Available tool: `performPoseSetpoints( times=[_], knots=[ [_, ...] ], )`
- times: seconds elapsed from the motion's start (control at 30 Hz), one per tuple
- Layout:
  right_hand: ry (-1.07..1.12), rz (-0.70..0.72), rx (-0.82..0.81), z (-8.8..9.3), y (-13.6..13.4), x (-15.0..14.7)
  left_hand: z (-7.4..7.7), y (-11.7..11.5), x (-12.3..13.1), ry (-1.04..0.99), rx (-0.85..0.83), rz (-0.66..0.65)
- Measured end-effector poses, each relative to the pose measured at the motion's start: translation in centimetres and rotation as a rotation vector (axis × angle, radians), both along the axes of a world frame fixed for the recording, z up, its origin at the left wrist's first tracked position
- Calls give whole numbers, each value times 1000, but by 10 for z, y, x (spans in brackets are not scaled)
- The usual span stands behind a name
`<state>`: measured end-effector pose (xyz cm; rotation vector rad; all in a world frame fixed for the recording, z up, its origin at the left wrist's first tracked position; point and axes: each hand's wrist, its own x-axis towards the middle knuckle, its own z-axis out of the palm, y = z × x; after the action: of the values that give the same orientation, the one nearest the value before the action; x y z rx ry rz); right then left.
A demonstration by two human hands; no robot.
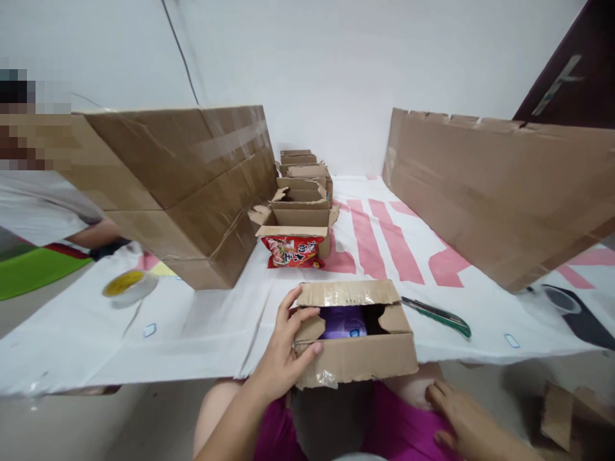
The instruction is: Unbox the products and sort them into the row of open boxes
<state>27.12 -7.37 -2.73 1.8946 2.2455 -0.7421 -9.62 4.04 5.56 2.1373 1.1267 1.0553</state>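
Observation:
A small cardboard box (355, 358) stands at the table's front edge with its top flaps partly raised. Through the gap I see a purple package (342, 322). My left hand (288, 349) grips the box's left end, fingers on the upper flap and thumb on the front one. Low on the right, my right hand (456, 413) rests by my thigh, holding nothing, its fingers apart. To the right of the box lies a green utility knife (439, 314), its tip near the box's back corner. Behind the box, a red snack packet (294, 251) leans against an open carton (300, 218).
More open cartons (303, 173) form a row toward the wall. Tall cardboard panels stand left (192, 166) and right (500, 186). At left sits a tape roll (123, 285), with another person's arm (96, 235) beyond. A black flat object (583, 317) lies far right. Cardboard scraps (560, 416) are on the floor.

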Motion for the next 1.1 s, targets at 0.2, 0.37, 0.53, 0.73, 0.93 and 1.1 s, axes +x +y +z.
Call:
performPoseSetpoints(
  times=[0.2, 0.37, 0.53, 0.73, 0.93, 1.1],
  knots=[
    [46, -18, 69, -5, 10, -2, -5, 12, -8, -301, -34, 113],
    [43, -25, 171, -22, 14, -5, -9, 26, -10, -583, -85, 220],
    [77, -6, 192, -29, 14, -1, -7, 29, -11, -523, -21, 85],
    [117, 26, 189, -25, 10, 1, 4, 41, -14, -303, 20, -9],
    [67, -78, 148, -34, 11, 1, 2, 66, -15, -250, -27, -57],
    [103, -81, 161, -35, 10, 4, 1, 74, -13, -149, 11, -61]
  ],
)
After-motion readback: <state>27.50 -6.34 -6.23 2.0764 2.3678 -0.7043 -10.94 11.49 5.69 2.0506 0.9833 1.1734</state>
